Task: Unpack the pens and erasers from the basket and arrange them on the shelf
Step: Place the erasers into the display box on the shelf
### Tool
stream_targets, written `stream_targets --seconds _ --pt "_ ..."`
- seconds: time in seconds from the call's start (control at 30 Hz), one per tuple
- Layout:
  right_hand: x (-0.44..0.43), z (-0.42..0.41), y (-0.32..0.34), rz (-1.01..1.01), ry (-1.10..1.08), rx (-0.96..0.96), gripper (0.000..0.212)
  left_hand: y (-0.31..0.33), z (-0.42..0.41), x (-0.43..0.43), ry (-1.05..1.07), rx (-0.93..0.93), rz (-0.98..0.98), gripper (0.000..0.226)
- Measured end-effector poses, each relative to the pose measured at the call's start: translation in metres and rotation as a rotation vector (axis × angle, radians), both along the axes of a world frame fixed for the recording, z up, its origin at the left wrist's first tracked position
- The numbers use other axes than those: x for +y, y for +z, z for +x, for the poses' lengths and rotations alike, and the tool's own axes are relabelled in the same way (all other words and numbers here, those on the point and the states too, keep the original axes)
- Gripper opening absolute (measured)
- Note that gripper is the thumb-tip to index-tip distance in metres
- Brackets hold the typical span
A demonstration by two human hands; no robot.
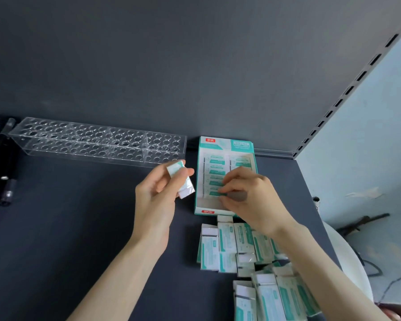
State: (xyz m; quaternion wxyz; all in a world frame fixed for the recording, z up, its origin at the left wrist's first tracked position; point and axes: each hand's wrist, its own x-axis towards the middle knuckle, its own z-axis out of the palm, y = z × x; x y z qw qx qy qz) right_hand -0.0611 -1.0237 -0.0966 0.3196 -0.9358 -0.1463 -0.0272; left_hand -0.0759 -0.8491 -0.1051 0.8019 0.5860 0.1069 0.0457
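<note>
Dark shelf (79, 228) carries all items. Clear acrylic pen rack (97, 141) stands at the back wall with every visible hole empty; black pens (2, 181) lie at the far left edge, not racked, so I judge the pen part not yet done. Teal display box (225, 144) sits just right of the rack, partly filled with two columns of boxed erasers (214, 172); its near end is bare. Loose erasers (227, 244) lie in a heap in front of the box, many left to load. Eraser part: underway, perhaps half. Right hand (248, 195) reaches into the box, fingertips curled down onto the nearest boxed eraser of the left column; pinch or press, cannot tell. Left hand (156, 195) hovers just left of the box, thumb and fingers gripping one wrapped eraser (180, 179), which juts out tilted above the shelf, near the box wall.
</note>
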Motion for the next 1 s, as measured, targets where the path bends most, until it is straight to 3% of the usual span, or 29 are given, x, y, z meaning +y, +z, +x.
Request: stream_targets --seconds 0.27,0.47,0.57,0.67,0.8,0.87,1.0 --pt "-0.002 0.001 0.002 -0.039 0.057 0.026 0.013 0.000 -0.002 0.002 -0.006 -0.034 -0.007 0.012" --pt "-0.009 -0.006 0.021 0.515 -0.008 0.226 0.018 0.005 -0.008 -0.003 -0.052 -0.121 -0.017 0.015" --pt "-0.009 -0.015 0.026 0.682 0.058 0.337 0.026 0.008 -0.012 -0.009 -0.130 -0.187 0.049 0.017" --pt "-0.007 -0.021 0.027 0.794 -0.020 0.257 0.018 0.008 -0.016 -0.009 -0.182 -0.262 0.215 0.016" --pt "-0.009 -0.029 0.030 0.830 -0.072 0.186 0.014 0.007 -0.018 -0.012 -0.146 -0.497 0.719 0.032" --pt "-0.009 -0.032 0.031 0.781 -0.071 0.149 0.011 0.008 -0.017 -0.014 -0.144 -0.592 0.878 0.035" --pt "-0.012 -0.037 0.035 0.874 -0.064 0.136 0.015 0.013 -0.015 -0.014 -0.183 -0.590 0.838 0.028"
